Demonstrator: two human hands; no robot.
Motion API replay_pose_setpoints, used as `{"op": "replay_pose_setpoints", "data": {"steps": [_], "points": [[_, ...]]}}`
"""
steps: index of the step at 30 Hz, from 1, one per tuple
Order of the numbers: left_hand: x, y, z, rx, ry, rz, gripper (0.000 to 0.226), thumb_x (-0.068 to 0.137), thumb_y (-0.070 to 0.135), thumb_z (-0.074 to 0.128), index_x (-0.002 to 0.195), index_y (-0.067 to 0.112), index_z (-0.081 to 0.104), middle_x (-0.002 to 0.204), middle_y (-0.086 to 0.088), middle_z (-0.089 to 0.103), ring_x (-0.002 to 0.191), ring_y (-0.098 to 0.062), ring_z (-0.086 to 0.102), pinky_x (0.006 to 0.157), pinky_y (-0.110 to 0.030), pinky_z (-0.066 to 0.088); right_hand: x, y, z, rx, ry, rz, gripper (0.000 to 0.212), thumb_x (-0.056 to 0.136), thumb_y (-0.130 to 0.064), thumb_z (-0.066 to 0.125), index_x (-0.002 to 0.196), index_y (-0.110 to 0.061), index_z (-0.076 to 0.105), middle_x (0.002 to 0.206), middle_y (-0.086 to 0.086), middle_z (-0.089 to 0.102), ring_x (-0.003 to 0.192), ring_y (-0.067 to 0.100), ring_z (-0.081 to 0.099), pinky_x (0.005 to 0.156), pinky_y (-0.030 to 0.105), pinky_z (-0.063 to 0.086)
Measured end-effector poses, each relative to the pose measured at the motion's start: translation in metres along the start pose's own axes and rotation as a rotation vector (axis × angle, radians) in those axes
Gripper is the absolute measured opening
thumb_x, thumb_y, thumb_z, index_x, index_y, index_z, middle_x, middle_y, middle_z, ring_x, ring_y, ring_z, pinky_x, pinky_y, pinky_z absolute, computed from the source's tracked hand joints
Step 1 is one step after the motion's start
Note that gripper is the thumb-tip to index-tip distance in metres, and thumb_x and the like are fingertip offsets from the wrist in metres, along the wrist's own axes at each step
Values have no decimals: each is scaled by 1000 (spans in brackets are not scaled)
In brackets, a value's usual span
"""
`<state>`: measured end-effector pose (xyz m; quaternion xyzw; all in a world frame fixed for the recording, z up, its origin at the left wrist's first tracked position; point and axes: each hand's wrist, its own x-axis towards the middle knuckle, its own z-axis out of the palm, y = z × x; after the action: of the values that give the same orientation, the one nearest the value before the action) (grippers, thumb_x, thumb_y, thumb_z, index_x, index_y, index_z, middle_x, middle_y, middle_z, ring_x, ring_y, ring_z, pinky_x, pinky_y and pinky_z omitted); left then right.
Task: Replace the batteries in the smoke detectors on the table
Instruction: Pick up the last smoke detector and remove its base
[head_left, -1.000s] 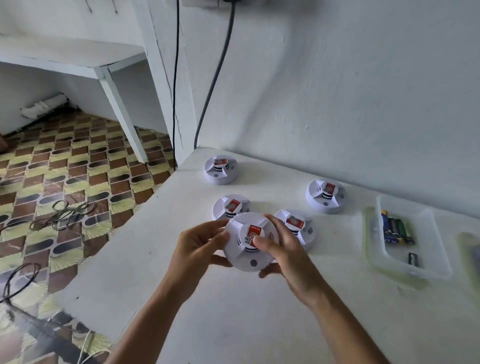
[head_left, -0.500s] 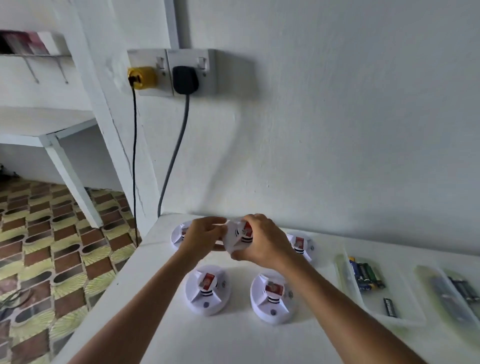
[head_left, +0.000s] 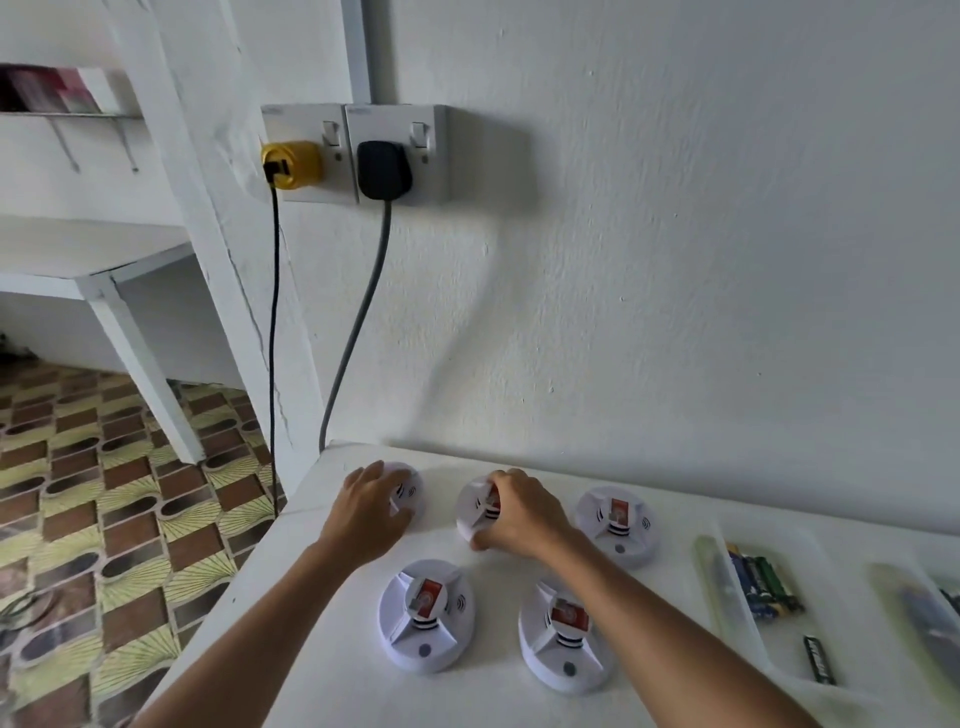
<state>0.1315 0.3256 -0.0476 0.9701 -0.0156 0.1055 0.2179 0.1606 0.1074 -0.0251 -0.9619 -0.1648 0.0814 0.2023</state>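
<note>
On the white table (head_left: 322, 649) against the wall, seen from the head camera, five round white plastic smoke detectors with red labels now sit in two rows. A second ago both hands held one detector up in front of the body; it has since been carried to the back row, where the right hand (head_left: 519, 514) grips it, fingers curled over the middle back detector (head_left: 475, 506) as it meets the tabletop. The left hand (head_left: 366, 512) has let go and rests with fairly straight fingers on the far-left back detector (head_left: 408, 488); whether it is beginning to grasp that one is hard to tell from this angle. The hands are thus apart, each on its own unit. This suggests one detector is being put down and the next chosen. The back-right detector (head_left: 618, 525) and the two front detectors (head_left: 426, 616) (head_left: 563, 636) lie untouched. To the right, a clear plastic tray (head_left: 727, 613) holds a cluster of blue and green cylindrical batteries (head_left: 761, 584) at its far end and one dark battery (head_left: 820, 660) lying alone nearer the front. A second clear tray (head_left: 906, 618) at the edge holds blurred dark items, probably more batteries.
</note>
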Motion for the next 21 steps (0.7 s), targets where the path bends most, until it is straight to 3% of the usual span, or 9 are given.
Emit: {"op": "replay_pose_setpoints", "data": {"steps": [7,10,12,17,21], "points": [[0,-2,-2,26,-73,-80,51,82,25,72,130,14,59,129,-14,57,120,-37,50,106,-45,38,5,0,3,-18,-24,-10,87,65,-46,80,136,-16,41,131,7,46,120,25,46,91,37,47],[1,16,-12,87,-128,-105,61,87,29,67,143,18,45,152,-18,35,143,-39,27,116,-49,24,-4,2,-6,8,-61,-42,96,70,-47,79,145,-12,29,149,12,30,137,30,31,106,42,38],[4,43,-18,57,-116,-54,62,90,30,65,145,19,42,156,-14,31,145,-32,23,117,-46,23,-15,8,-22,134,15,-25,87,81,-42,72,148,-11,27,155,11,25,140,26,28,110,38,33],[19,143,-4,-43,-192,180,56,88,29,67,139,17,49,142,-5,51,128,-21,50,105,-30,37,-58,37,-77,331,333,44,60,90,-32,63,142,-13,41,148,4,43,135,18,40,106,25,32],[30,205,50,-50,-413,336,42,82,28,73,119,12,60,116,-7,66,106,-24,60,91,-37,48,-98,57,-98,424,389,78,47,90,-37,60,132,-17,53,136,0,55,119,17,56,100,25,42]]}}
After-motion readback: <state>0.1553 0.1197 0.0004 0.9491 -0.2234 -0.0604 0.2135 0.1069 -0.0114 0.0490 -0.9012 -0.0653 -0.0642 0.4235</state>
